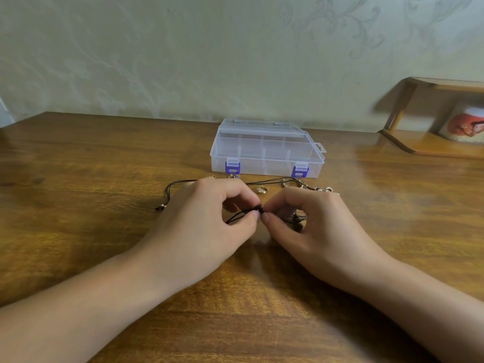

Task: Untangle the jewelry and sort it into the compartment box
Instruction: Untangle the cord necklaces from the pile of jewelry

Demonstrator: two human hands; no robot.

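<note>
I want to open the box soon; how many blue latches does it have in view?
2: left blue latch and right blue latch, both on the compartment box front wall. None seems hidden.

Both hands (201,221) (314,221) forward, fingertips apparently pinched together.

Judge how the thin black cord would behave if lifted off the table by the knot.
The thin black cord would probably hang limp: it already lies in loose curves on the brown wooden table. It looks light. Where the left hand and right hand pinch it, their grip seems secure.
</note>
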